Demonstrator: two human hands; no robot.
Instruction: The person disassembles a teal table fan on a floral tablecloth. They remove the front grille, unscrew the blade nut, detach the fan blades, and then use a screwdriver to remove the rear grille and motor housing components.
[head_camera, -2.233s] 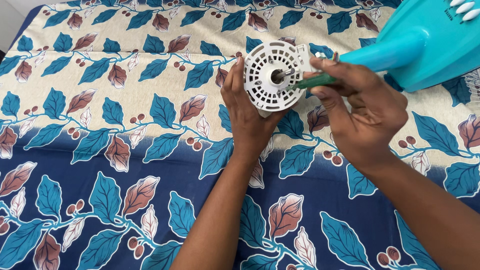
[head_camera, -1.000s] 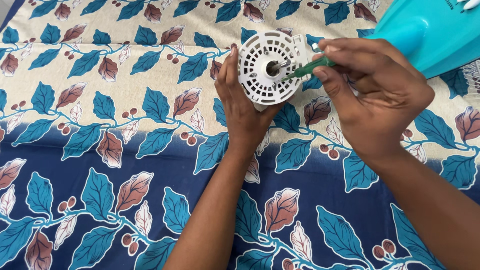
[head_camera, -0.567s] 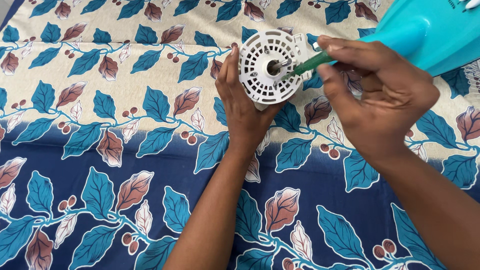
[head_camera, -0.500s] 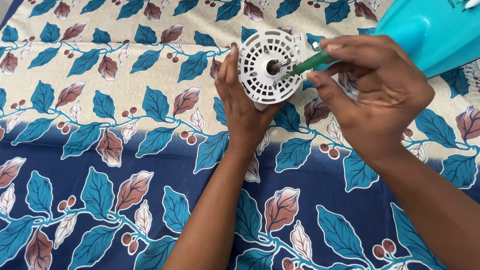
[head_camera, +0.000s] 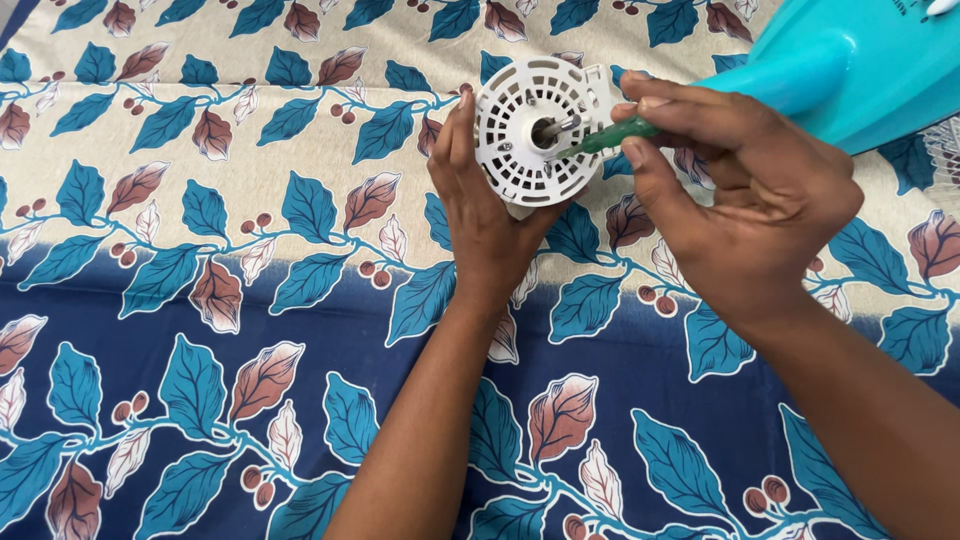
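Observation:
A round white slotted motor housing (head_camera: 515, 140) with a metal shaft (head_camera: 560, 127) at its centre stands on edge, joined to a turquoise fan body (head_camera: 850, 60) at the upper right. My left hand (head_camera: 480, 220) cups the housing from the left and below. My right hand (head_camera: 745, 200) pinches a green-handled screwdriver (head_camera: 615, 135), whose tip rests on the housing's face just right of the shaft.
Everything lies on a cloth (head_camera: 250, 300) printed with teal and brown leaves, cream at the top and dark blue below. White buttons (head_camera: 940, 6) show on the fan body at the top right corner. A bit of white grille (head_camera: 945, 150) shows at the right edge.
My right hand's fingers have shifted on the screwdriver handle from frame to frame, as in turning it. The left hand and housing stay put; the view has drifted slightly.

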